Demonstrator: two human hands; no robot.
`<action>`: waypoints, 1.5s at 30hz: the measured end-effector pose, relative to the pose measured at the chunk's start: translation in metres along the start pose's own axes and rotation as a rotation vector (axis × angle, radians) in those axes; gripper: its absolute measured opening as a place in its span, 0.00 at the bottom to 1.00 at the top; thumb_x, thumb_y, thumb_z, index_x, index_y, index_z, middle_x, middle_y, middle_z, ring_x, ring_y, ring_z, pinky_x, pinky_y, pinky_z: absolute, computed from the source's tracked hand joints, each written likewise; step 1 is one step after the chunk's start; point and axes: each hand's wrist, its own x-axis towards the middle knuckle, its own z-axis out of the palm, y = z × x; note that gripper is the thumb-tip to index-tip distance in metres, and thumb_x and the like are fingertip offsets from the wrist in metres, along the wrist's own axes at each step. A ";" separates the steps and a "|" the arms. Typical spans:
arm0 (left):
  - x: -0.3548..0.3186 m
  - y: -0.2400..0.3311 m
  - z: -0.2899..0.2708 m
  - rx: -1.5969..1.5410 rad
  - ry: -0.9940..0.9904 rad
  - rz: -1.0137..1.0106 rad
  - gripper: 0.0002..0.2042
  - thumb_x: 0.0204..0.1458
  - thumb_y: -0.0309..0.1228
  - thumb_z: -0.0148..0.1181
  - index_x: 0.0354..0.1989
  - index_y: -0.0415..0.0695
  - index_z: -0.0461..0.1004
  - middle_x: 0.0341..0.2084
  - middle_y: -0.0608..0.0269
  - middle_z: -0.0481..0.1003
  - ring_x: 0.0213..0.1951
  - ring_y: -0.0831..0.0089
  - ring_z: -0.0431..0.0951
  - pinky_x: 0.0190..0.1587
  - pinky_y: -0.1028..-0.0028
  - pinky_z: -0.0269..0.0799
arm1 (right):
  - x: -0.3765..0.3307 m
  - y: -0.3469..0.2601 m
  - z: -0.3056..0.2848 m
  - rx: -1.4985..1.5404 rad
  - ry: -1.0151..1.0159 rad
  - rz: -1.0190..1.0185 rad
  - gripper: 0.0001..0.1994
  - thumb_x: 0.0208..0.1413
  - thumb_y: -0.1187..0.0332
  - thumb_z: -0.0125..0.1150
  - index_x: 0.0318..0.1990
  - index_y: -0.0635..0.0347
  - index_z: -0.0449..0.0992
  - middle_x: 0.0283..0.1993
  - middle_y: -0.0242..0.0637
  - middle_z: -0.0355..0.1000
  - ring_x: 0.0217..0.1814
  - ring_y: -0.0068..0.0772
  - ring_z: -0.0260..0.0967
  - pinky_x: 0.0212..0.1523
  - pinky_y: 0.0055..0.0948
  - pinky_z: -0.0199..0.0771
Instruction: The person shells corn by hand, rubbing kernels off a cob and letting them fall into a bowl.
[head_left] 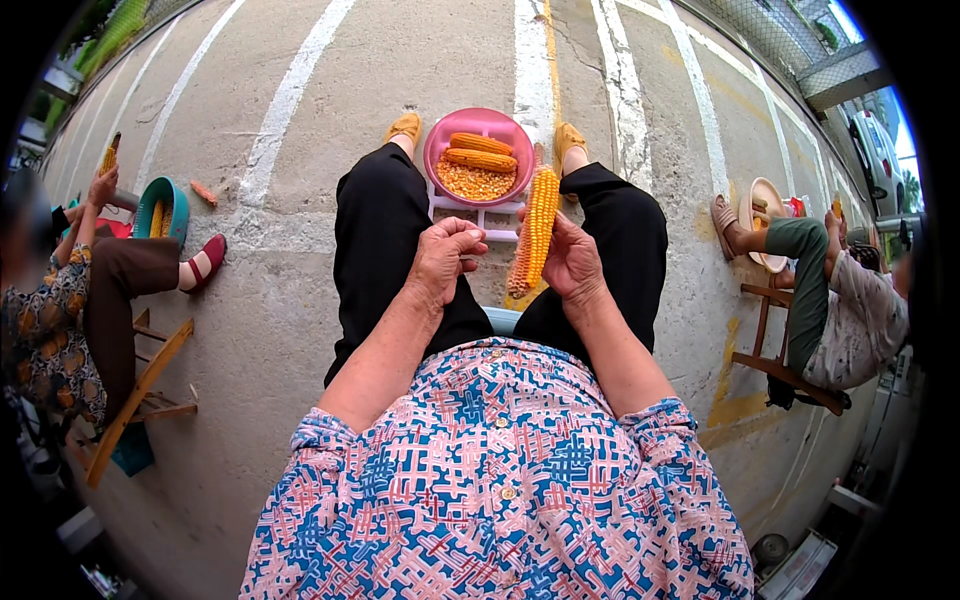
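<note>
An ear of dried corn is upright in my right hand, whose fingers wrap round it from the right. Yellow kernels cover most of the ear; its lower left end shows bare, pale cob. Just left of the ear, my left hand is closed, thumb bent against curled fingers, apart from the corn. Whether any kernels are inside it is hidden. Beyond my hands, between my feet, a pink basin holds loose corn kernels with ears of corn lying on top.
Under the basin is a pale pink stool. On the left, a seated person holds an ear by a teal basin. At right, another person sits on a wooden chair near a cream basin. White lines mark the concrete ground.
</note>
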 end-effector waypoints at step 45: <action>-0.005 0.000 0.012 0.123 -0.248 0.065 0.20 0.53 0.34 0.57 0.54 0.44 0.65 0.39 0.69 0.72 0.38 0.82 0.73 0.33 0.79 0.73 | 0.000 0.016 0.008 -0.617 0.130 -0.063 0.13 0.55 0.62 0.58 0.43 0.61 0.74 0.35 0.28 0.74 0.31 0.15 0.68 0.27 0.14 0.66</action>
